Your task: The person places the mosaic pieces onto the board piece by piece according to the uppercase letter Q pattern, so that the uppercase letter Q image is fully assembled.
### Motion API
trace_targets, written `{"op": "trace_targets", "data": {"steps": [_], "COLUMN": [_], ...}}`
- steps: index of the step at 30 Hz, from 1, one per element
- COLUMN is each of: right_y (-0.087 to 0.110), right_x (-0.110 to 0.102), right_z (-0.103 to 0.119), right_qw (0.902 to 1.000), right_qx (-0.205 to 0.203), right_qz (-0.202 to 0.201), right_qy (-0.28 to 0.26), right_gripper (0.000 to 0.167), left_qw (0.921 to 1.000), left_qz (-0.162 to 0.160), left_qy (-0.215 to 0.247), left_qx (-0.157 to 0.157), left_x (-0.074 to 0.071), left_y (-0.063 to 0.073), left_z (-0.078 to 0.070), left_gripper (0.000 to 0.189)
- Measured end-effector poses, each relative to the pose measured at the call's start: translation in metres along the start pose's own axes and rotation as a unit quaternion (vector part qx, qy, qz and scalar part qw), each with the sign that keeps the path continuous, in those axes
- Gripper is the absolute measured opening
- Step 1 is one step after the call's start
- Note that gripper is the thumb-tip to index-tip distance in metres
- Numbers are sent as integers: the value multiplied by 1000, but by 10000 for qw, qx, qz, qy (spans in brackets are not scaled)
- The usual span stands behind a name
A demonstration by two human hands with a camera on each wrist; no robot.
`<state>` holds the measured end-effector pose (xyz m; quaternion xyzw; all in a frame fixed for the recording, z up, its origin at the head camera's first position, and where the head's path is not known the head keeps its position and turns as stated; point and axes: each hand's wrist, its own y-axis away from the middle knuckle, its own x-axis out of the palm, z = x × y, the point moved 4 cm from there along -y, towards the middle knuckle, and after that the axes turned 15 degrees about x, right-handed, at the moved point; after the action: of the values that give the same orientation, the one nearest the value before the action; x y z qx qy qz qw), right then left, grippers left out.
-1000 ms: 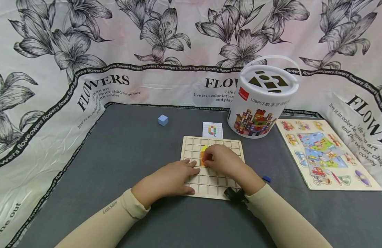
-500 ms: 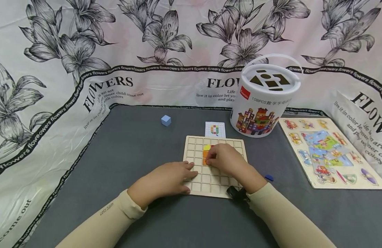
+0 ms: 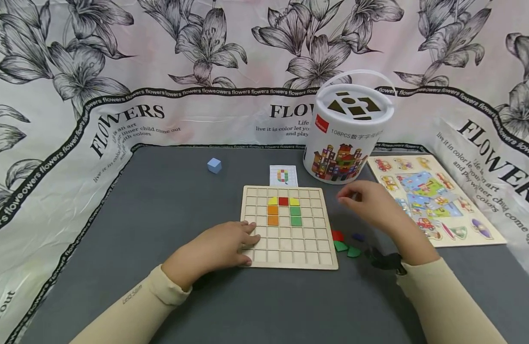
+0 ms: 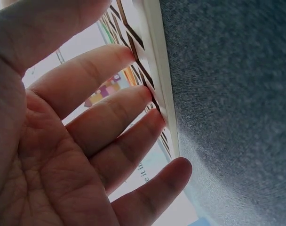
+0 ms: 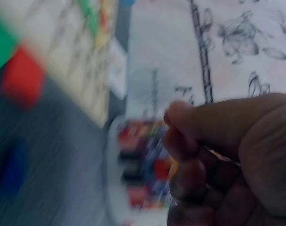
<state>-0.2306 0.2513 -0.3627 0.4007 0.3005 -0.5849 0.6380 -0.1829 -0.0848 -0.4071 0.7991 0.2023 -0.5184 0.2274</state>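
A wooden grid board [image 3: 286, 244] lies in the middle of the table. Two orange squares [image 3: 273, 215] line its left column, two green squares [image 3: 295, 216] its right. Above them, a red square [image 3: 283, 201] sits between two yellow pieces [image 3: 272, 201]. My left hand [image 3: 219, 246] rests at the board's left edge, fingertips against the rim in the left wrist view. My right hand [image 3: 376, 210] is off the board's right side, fingers curled and thumb meeting the index finger, no piece visible between them. Loose red [image 3: 338, 235], green [image 3: 353, 252] and blue [image 3: 358, 237] pieces lie below it.
A pattern card [image 3: 283, 176] lies behind the board. A white lidded bucket [image 3: 343, 134] stands at the back. To the right is a picture puzzle board [image 3: 436, 200]; a light blue cube [image 3: 214, 165] sits at back left. A flowered sheet [image 3: 230, 114] covers the wall.
My right hand has left the orange squares and swung right, off the grid board, uncovering the green squares and loose pieces. My left hand has stayed at the board's edge. The head view has shifted.
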Motion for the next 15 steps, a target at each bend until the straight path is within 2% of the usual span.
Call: {"op": "trace_targets", "data": {"steps": [5,8,11,15], "right_y": [24,35,42,47], "right_x": [6,13,20,29], "right_z": [-39,-54,-62,-58], "right_qw": [9984,9976,9975,9970], "right_qx": [-451,-511,-528,-646], "right_qz": [141,243,250,107], "right_qy": [317,406,402,406], "right_gripper": [12,14,16,18], "left_qw": [10000,10000,9999,9999], "left_qz": [-49,-56,-66,-85], "left_qy": [19,-10,15,71], "left_qx": [15,72,98,49], "left_x": [0,-1,-1,-1], "left_y": [1,1,1,1], "left_z": [0,-1,-1,-1], "left_gripper": [60,60,60,60]}}
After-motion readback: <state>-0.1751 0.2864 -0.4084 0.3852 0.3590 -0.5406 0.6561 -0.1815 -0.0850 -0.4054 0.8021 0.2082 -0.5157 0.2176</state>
